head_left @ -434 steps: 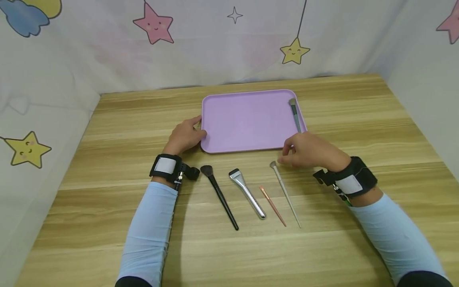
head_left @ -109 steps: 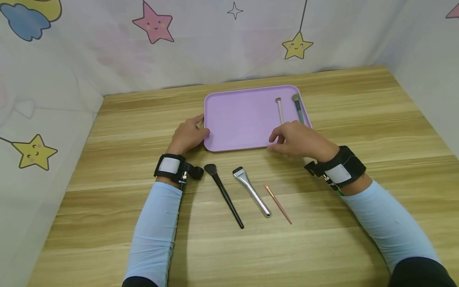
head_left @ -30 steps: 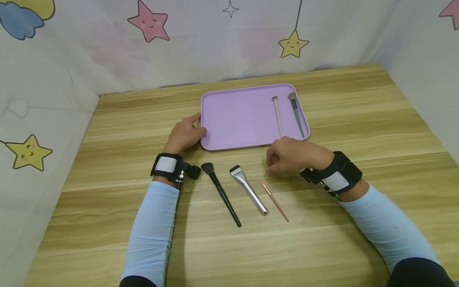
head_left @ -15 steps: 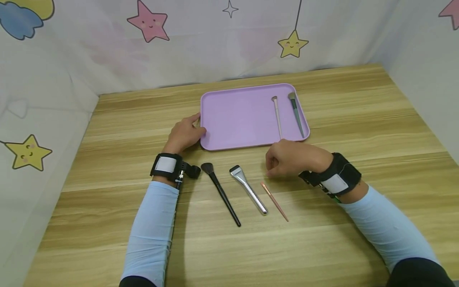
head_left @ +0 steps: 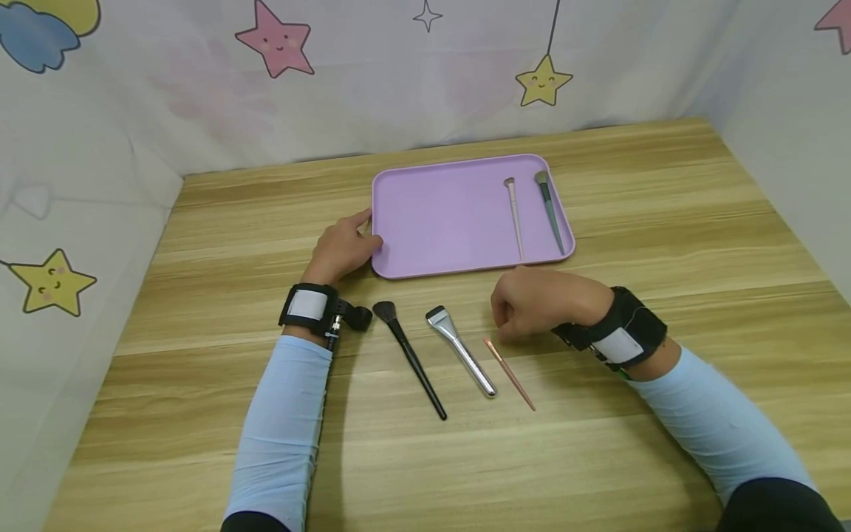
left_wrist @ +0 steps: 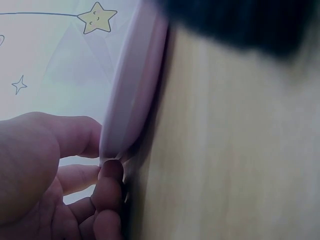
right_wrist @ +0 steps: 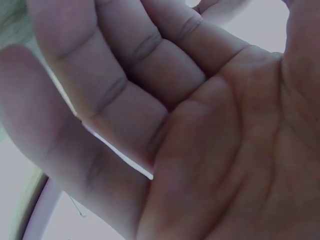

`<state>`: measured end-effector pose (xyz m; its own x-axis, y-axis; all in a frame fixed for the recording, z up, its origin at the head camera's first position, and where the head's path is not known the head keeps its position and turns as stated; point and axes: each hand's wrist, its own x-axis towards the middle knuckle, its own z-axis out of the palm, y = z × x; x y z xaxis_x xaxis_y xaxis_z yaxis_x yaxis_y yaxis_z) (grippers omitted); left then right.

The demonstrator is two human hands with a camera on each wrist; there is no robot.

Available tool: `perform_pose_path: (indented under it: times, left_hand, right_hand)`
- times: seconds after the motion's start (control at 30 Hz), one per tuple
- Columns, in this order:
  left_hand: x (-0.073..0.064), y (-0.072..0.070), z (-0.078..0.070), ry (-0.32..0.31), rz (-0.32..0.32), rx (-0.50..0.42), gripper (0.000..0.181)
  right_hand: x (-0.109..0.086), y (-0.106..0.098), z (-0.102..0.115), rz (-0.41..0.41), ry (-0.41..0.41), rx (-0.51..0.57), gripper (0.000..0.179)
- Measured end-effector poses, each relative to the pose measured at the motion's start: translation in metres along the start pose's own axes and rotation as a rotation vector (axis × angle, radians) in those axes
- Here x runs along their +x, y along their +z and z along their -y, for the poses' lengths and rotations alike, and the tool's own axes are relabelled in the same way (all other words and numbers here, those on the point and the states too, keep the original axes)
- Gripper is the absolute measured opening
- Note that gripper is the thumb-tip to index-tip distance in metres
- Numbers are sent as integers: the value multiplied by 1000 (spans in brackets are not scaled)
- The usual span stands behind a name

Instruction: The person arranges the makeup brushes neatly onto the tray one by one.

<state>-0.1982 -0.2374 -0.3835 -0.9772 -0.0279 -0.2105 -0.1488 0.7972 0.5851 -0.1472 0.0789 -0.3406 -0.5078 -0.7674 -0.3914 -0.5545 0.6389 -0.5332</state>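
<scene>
My left hand (head_left: 342,247) pinches the left rim of a lilac tray (head_left: 439,222); in the left wrist view the thumb lies over the tray's edge (left_wrist: 131,95) and fingers sit beneath. Inside the tray, at its right end, lie a green-handled makeup brush (head_left: 551,216) and a slim white one (head_left: 515,218). My right hand (head_left: 548,301), fingers loosely bent, hovers in front of the tray, just beyond the head of a thin rose-gold brush (head_left: 510,376). The right wrist view shows its bare palm (right_wrist: 215,165) holding nothing.
Left of the rose-gold brush, a silver flat-headed brush (head_left: 465,359) and a black brush (head_left: 415,366) lie slanted on the wooden table (head_left: 598,458). A white curtain (head_left: 399,96) with printed stars stands behind the table.
The white brush, earlier on the table, now lies in the tray. My right hand has let it go and drawn back toward the rose-gold brush. My left hand keeps its place.
</scene>
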Motion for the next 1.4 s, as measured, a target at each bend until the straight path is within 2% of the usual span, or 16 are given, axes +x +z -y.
perform_pose_path:
  times: [0.43, 0.6, 0.87, 1.4]
  left_hand:
    - [0, 1, 0, 5, -2, 1, 69]
    - [0, 1, 0, 1, 0, 4, 69]
    - [-1, 0, -1, 0, 0, -3, 68]
    - [-1, 0, -2, 3, 1, 16, 68]
  right_hand:
    - [3, 6, 4, 14, -4, -50, 16]
    - [3, 9, 7, 44, 48, -46, 21]
    - [2, 13, 14, 47, 123, -84, 27]
    - [3, 15, 17, 80, 75, -169, 29]
